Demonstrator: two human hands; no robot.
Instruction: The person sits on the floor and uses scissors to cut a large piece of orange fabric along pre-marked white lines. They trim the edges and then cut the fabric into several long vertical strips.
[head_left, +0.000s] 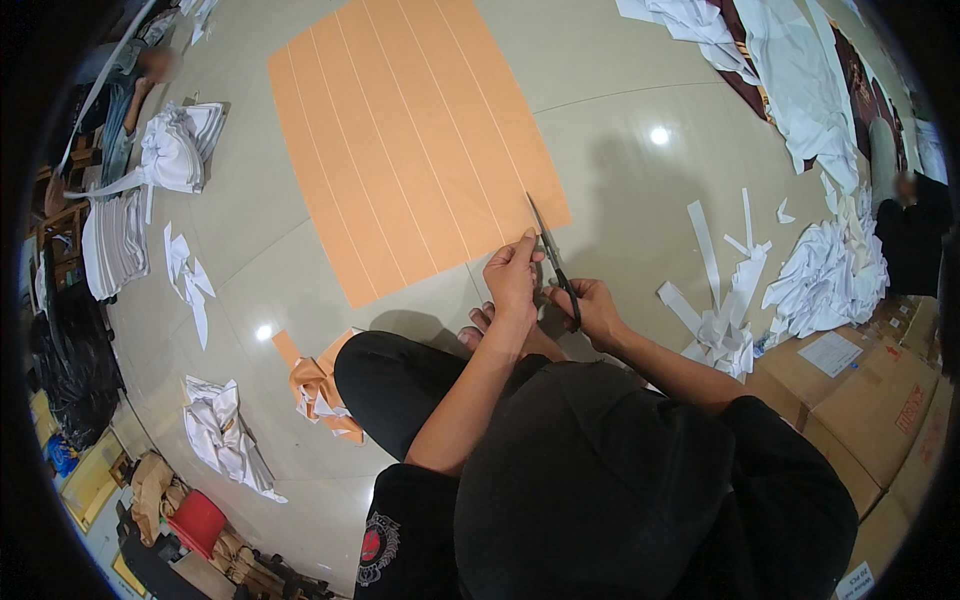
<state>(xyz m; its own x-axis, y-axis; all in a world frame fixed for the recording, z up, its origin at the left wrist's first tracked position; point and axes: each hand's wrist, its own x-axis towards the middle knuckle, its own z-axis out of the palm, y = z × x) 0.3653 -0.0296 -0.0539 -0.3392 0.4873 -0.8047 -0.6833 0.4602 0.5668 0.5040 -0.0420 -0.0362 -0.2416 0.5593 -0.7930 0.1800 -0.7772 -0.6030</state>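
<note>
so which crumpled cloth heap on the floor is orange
The small crumpled orange heap beside the black-clad knee; the other cloth heaps are mostly white.

Large flat orange sheet with thin pale parallel lines, slim metal scissors with grey blades and black handles at the sheet's near right corner, glossy pale beige tiled floor, crumpled orange-and-white scraps, narrow white strips, brown cardboard boxes

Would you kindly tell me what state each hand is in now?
Left hand: closed, apparently pinching the near edge of the orange sheet.
Right hand: closed, holding black-handled scissors.
</note>
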